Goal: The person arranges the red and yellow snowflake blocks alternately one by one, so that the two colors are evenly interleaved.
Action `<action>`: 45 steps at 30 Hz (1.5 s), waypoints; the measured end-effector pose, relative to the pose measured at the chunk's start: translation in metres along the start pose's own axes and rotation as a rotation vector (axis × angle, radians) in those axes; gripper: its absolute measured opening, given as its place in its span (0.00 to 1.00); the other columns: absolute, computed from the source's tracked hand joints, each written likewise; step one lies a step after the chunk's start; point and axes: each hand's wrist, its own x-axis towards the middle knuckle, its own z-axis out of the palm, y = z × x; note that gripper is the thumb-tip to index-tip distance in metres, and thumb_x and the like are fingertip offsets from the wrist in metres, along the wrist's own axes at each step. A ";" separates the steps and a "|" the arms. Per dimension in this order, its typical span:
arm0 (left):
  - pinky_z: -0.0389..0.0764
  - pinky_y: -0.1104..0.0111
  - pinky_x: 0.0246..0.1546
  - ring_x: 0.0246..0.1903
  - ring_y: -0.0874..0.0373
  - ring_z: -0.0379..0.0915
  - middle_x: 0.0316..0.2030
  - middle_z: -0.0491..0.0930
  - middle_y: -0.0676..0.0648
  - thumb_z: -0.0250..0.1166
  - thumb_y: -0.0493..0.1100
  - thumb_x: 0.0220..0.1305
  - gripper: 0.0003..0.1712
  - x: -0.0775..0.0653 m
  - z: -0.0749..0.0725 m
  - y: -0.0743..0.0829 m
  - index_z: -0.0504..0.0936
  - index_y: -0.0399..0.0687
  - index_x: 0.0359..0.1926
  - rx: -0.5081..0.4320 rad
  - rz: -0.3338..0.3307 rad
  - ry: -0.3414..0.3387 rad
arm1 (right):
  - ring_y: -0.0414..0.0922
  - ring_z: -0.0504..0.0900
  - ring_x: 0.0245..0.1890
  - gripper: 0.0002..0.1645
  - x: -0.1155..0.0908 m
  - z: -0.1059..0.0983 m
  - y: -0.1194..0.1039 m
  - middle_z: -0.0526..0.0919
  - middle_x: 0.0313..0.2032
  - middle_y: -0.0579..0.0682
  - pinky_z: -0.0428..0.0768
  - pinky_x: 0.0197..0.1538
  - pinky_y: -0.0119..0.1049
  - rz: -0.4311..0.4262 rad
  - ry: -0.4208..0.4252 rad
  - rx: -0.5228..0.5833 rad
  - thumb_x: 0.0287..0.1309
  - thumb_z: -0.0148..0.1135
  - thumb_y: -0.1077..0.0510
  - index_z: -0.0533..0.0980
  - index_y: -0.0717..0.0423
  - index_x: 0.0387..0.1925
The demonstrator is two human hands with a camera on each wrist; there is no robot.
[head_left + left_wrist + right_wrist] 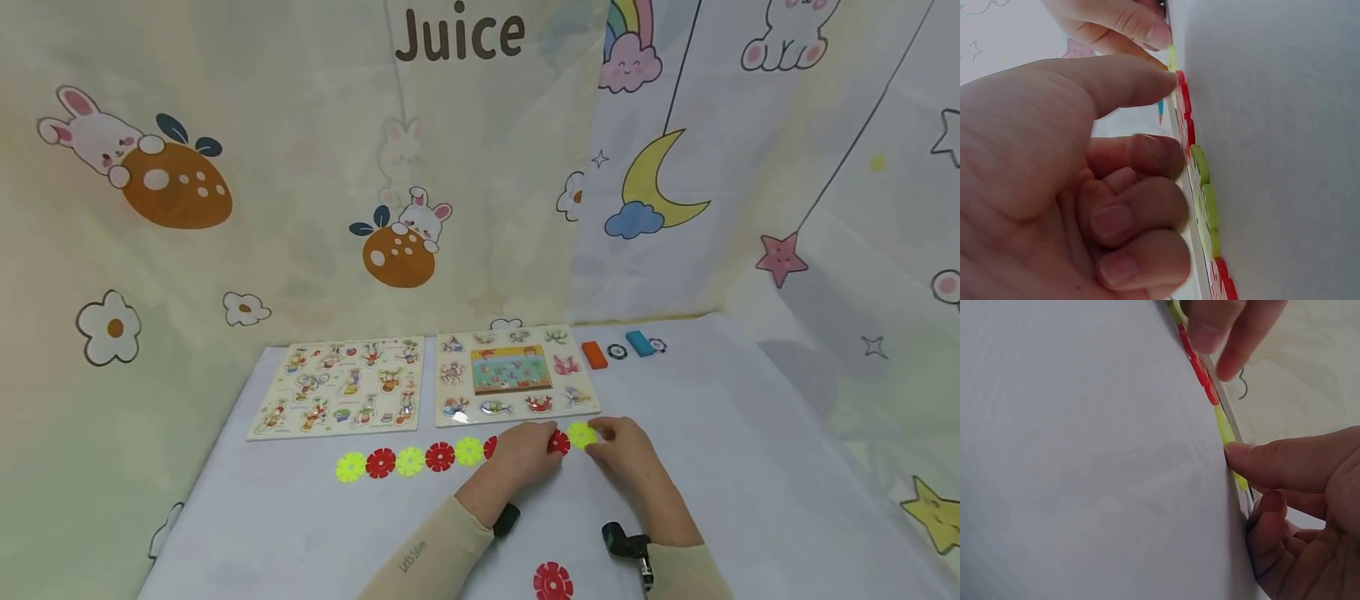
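A row of alternating yellow and red notched plastic discs lies on the white table, from a yellow disc [350,467] at its left end. My left hand [521,457] pinches a red disc [558,442] between thumb and index finger; its other fingers are curled. In the left wrist view a yellow-green disc [1204,194] lies beside that red one, hidden by the hand in the head view. My right hand [633,458] pinches the yellow disc [581,434] at the right end, its thumb [1244,456] on the near edge. These two discs touch or nearly touch.
Behind the row lie two picture puzzle boards, a left board [281,400] and a right board [461,350]. An orange block [594,355], a blue block [640,342] and small wheels are at the back right. A loose red disc [553,581] lies near the front.
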 end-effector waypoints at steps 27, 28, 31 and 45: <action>0.69 0.69 0.37 0.31 0.61 0.65 0.33 0.74 0.56 0.64 0.53 0.60 0.23 0.029 0.010 0.025 0.78 0.54 0.55 -0.021 0.014 -0.063 | 0.45 0.69 0.27 0.27 -0.124 0.025 -0.022 0.70 0.25 0.48 0.70 0.30 0.40 -0.072 -0.370 -0.153 0.35 0.77 0.44 0.76 0.50 0.35; 0.69 0.69 0.36 0.31 0.61 0.65 0.33 0.74 0.56 0.64 0.53 0.59 0.23 0.028 0.009 0.026 0.78 0.54 0.55 -0.023 0.012 -0.065 | 0.45 0.69 0.27 0.28 -0.129 0.031 -0.025 0.70 0.26 0.48 0.71 0.31 0.40 -0.080 -0.402 -0.172 0.33 0.78 0.43 0.75 0.50 0.35; 0.69 0.69 0.36 0.32 0.61 0.65 0.33 0.74 0.57 0.64 0.53 0.59 0.23 0.027 0.009 0.026 0.77 0.55 0.56 -0.027 0.008 -0.063 | 0.45 0.69 0.27 0.29 -0.136 0.042 -0.031 0.69 0.27 0.47 0.73 0.33 0.41 -0.124 -0.423 -0.234 0.30 0.80 0.44 0.74 0.51 0.34; 0.69 0.69 0.34 0.30 0.61 0.65 0.32 0.74 0.57 0.65 0.52 0.59 0.20 0.028 0.012 0.023 0.79 0.54 0.51 -0.030 0.041 -0.052 | 0.44 0.72 0.25 0.15 -0.081 -0.036 -0.039 0.73 0.24 0.48 0.73 0.28 0.35 -0.102 -0.212 -0.165 0.47 0.72 0.59 0.75 0.51 0.36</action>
